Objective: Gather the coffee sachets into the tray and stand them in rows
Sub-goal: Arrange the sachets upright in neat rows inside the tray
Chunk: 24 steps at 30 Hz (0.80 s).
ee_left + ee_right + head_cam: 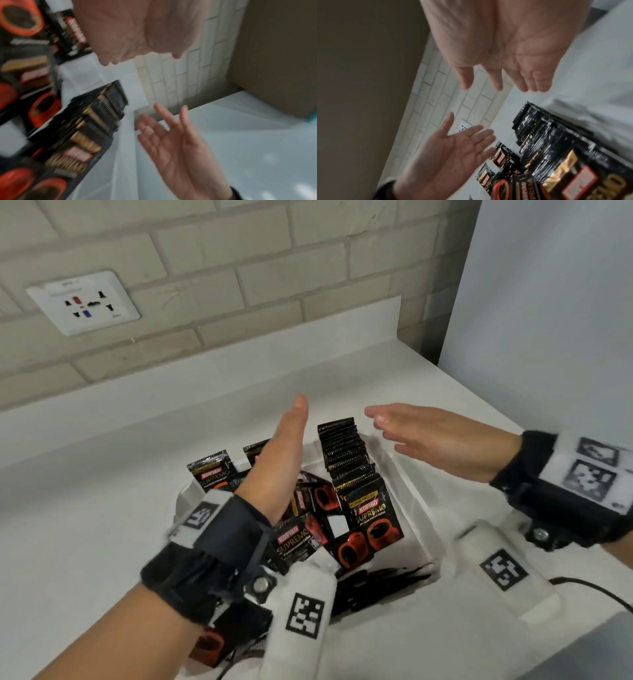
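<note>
With the left hand (286,453) and right hand (442,436) spread empty, the loose black foil coffee sachets (308,522) at the white plastic tray's (407,484) left side are best squared upright against the standing row (346,460).

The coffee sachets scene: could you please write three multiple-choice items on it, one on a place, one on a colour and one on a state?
1. Where does the upright row of sachets stand?
A. along the right side of the white tray
B. on the counter by the wall socket
C. in the left hand

2. What colour are the cups printed on the sachets?
A. blue
B. orange-red
C. green

3. How are the two hands?
A. both holding sachets
B. one closed in a fist
C. both open and holding nothing

Answers: 1 A, the head view shows the row against the tray's right wall. 2 B, the printed cups are orange-red on black. 3 C, the left hand and right hand have straight fingers above the tray.
</note>
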Each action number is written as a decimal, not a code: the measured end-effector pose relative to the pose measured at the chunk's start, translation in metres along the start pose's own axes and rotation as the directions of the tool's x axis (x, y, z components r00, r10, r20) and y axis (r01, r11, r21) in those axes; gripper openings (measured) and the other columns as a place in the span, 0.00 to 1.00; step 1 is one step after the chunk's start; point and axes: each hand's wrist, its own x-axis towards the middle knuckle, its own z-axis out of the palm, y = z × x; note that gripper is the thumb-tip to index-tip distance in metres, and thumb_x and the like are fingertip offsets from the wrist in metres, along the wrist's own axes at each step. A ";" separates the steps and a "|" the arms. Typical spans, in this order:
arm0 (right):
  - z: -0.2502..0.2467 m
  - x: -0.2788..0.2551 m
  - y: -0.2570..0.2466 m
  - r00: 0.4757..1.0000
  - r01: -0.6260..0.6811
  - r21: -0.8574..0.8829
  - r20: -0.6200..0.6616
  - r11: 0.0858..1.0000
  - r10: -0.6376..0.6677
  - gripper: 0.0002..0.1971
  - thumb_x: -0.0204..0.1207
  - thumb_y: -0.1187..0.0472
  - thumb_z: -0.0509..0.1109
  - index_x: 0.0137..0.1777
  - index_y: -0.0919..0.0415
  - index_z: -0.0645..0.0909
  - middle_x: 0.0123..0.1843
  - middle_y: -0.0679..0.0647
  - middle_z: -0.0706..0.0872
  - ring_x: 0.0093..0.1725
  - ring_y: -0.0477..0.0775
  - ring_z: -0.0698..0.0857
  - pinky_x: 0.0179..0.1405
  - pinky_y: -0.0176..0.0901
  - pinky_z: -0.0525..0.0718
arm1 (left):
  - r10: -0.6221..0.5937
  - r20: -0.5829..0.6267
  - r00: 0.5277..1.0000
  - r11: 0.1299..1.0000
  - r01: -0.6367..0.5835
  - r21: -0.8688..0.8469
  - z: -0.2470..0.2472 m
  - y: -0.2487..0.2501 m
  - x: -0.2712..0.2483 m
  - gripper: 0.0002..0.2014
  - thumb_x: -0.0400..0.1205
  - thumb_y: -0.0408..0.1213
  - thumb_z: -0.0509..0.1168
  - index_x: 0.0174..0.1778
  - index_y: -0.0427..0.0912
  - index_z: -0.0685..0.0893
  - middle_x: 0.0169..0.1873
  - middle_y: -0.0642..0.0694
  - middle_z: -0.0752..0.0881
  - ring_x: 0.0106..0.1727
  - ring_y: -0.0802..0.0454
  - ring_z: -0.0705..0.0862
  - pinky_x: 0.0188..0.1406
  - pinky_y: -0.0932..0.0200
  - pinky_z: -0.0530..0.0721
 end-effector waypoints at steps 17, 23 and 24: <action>0.040 -0.036 0.035 0.883 0.303 -0.676 0.465 0.672 0.069 0.35 0.70 0.42 0.70 0.76 0.40 0.62 0.64 0.32 0.70 0.51 0.24 0.70 0.46 0.12 0.67 | 0.022 -0.142 0.990 0.886 0.046 0.461 -0.022 -0.023 -0.130 0.27 0.52 0.79 0.61 0.49 0.85 0.77 0.44 0.75 0.85 0.45 0.73 0.84 0.39 0.82 0.77; 0.044 -0.024 0.038 0.877 0.277 -0.677 0.468 0.682 0.108 0.26 0.72 0.47 0.71 0.70 0.44 0.72 0.60 0.42 0.79 0.53 0.38 0.80 0.46 0.21 0.75 | 0.062 -0.083 0.995 0.830 -0.006 0.557 -0.008 -0.057 -0.142 0.28 0.64 0.78 0.54 0.61 0.78 0.71 0.53 0.76 0.79 0.50 0.76 0.78 0.49 0.82 0.73; 0.044 -0.023 0.038 0.881 0.279 -0.685 0.462 0.672 0.105 0.25 0.73 0.48 0.71 0.70 0.44 0.73 0.59 0.42 0.79 0.53 0.40 0.80 0.46 0.22 0.75 | 0.075 -0.080 0.994 0.819 -0.016 0.573 -0.008 -0.060 -0.141 0.28 0.67 0.78 0.51 0.62 0.76 0.71 0.55 0.76 0.78 0.52 0.76 0.77 0.51 0.81 0.73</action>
